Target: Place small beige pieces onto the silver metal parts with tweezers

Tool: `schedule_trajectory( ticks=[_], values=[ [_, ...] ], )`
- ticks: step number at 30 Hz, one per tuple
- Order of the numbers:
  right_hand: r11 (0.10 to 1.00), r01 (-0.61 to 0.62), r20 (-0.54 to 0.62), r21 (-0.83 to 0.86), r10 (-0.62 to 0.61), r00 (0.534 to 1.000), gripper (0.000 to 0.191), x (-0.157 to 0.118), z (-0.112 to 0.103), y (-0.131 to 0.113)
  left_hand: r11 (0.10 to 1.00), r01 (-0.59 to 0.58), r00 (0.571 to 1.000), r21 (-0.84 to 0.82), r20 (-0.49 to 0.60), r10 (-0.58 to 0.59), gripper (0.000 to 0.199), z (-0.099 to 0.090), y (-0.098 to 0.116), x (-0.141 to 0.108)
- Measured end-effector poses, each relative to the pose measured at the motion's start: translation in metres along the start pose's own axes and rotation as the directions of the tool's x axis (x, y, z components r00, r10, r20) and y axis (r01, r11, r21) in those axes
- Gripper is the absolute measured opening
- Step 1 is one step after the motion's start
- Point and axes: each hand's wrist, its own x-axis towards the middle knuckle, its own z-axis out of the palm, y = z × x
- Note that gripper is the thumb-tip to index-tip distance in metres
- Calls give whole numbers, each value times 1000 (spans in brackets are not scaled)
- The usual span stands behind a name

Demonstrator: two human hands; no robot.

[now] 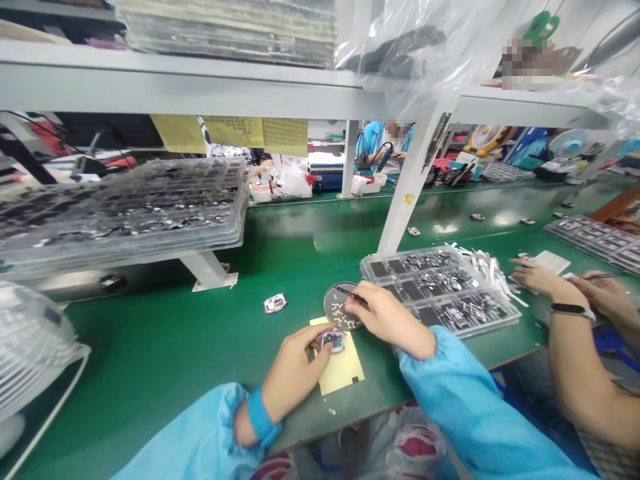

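Note:
My left hand (299, 360) is closed on a small watch-like housing (334, 341) with a pale rim and electronics showing inside. It holds the housing over a yellow paper sheet (343, 373) on the green table. My right hand (385, 313) grips slim black tweezers (350, 293) above a round perforated dish (332, 298); their working tips are hard to make out. Several small pale pieces (341, 314) lie in the dish. Another small housing (275, 303) rests on the table, left of the dish.
A clear compartment tray (493, 325) of small parts and white strips (483, 267) stand to the right. A co-worker's hands (540, 277) work beyond it. Stacked trays (235, 230) and a fan-like white object (35, 353) are left. A shelf post (407, 187) rises ahead.

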Motion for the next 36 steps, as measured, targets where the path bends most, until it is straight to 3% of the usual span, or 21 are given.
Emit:
schedule_trajectory(
  ticks=[2,4,8,13,16,18,20,23,25,27,30,32,33,35,36],
  values=[
    [987,-43,-15,-154,41,999,16,7,-1,6,1000,6,1000,25,-12,-6,30,-4,-2,1],
    [980,-56,-43,-191,49,998,17,6,-2,9,996,-19,999,87,-32,22,28,-12,-3,5],
    [1000,-24,-164,5,25,986,15,-9,-6,2,941,-93,985,325,-110,135,30,-46,-12,41],
    [966,51,-185,254,-4,983,41,-40,-13,-22,896,76,961,438,-273,52,40,-100,-49,120],
    [950,7,-190,313,55,980,44,-63,-8,-26,867,136,938,480,-344,43,54,-118,-72,144],
    [887,-127,-133,443,206,970,47,-78,0,-21,851,141,925,506,-373,69,62,-122,-80,140],
    [740,-285,0,609,359,933,47,-91,7,-14,846,96,937,525,-336,102,61,-122,-84,122],
    [555,-398,154,730,434,888,50,-105,17,-5,837,8,970,547,-209,128,59,-120,-82,84],
    [550,-375,143,746,418,897,46,-111,21,-3,816,-28,979,577,-148,139,60,-117,-80,63],
    [584,-305,86,752,372,924,38,-113,25,-1,815,-58,978,577,-131,163,48,-113,-77,50],
    [600,-209,27,772,298,954,27,-114,33,-1,904,-66,977,423,-156,145,36,-102,-65,47],
    [581,-193,24,790,286,958,24,-111,38,-2,993,3,991,119,-131,13,43,-92,-49,49],
    [574,-194,24,796,290,957,23,-110,40,-2,994,63,994,-88,-80,-70,49,-86,-39,50],
    [577,-206,28,791,302,953,21,-105,43,-4,880,193,981,-433,97,-168,59,-73,-17,50],
    [589,-212,30,780,302,953,21,-102,45,-6,813,245,968,-529,184,-172,63,-67,-6,49]
  ],
)
